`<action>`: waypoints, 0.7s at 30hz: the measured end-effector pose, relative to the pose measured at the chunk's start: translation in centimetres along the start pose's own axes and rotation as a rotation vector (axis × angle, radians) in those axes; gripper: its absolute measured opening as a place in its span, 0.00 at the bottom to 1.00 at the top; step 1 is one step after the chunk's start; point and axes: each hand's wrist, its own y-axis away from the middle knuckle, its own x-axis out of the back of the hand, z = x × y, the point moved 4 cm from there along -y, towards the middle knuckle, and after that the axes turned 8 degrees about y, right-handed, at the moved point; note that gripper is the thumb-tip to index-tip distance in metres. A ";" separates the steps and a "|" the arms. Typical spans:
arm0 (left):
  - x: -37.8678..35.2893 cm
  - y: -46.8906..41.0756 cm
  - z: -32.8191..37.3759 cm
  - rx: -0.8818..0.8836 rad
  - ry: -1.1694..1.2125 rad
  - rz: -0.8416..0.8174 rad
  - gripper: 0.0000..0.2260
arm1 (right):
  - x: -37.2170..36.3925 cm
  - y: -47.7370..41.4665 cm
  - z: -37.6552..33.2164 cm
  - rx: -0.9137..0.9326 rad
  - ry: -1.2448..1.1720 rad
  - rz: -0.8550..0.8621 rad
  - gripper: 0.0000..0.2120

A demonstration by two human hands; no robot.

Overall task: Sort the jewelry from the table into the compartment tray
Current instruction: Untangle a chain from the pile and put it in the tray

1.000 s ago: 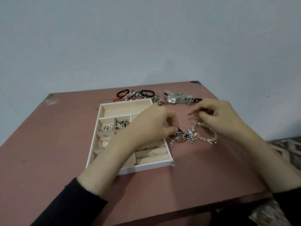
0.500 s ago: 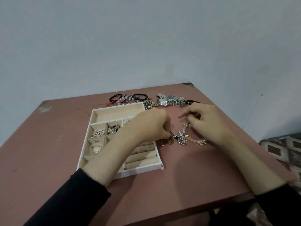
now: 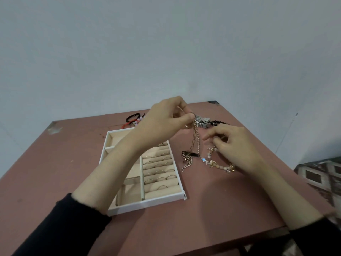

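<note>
- The left hand pinches a gold chain and holds its top above the tabletop; its lower end lies tangled just beside the compartment tray's right wall
- The right hand, fingers curled, pinches a beaded bracelet lying toward the tabletop's right edge
- A silver watch lies near the far edge

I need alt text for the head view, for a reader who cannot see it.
The left hand holds a gold chain up by one end over a brown table; the right hand pinches a beaded bracelet beside it. A white tray holding rings lies to their left.
</note>
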 end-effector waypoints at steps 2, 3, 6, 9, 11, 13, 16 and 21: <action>0.4 -0.2 0.3 -0.002 0.064 0.039 0.03 | -0.1 0.0 0.0 0.009 0.015 -0.008 0.18; 0.6 -0.3 0.5 0.000 0.096 0.062 0.03 | -0.2 0.0 -0.1 0.024 0.019 -0.012 0.17; 1.2 -0.4 1.3 0.010 0.205 0.117 0.03 | -0.3 0.1 -0.7 0.063 -0.034 -0.067 0.15; 1.8 -0.4 2.3 -0.004 0.227 0.162 0.03 | -0.6 0.4 -1.3 0.058 -0.017 -0.148 0.07; 2.1 -0.5 2.6 -0.025 0.223 0.192 0.03 | -0.8 0.4 -1.6 0.110 0.139 -0.158 0.03; 2.5 -0.6 2.8 -0.026 0.230 0.218 0.03 | -1.3 0.4 -1.9 0.178 0.236 -0.188 0.03; 3.0 -0.7 3.4 -0.036 0.248 0.243 0.03 | -1.8 0.1 -2.3 0.245 0.307 -0.215 0.03; 4.0 -0.8 4.6 -0.068 0.287 0.281 0.03 | -1.7 -0.6 -2.9 0.222 0.456 -0.265 0.05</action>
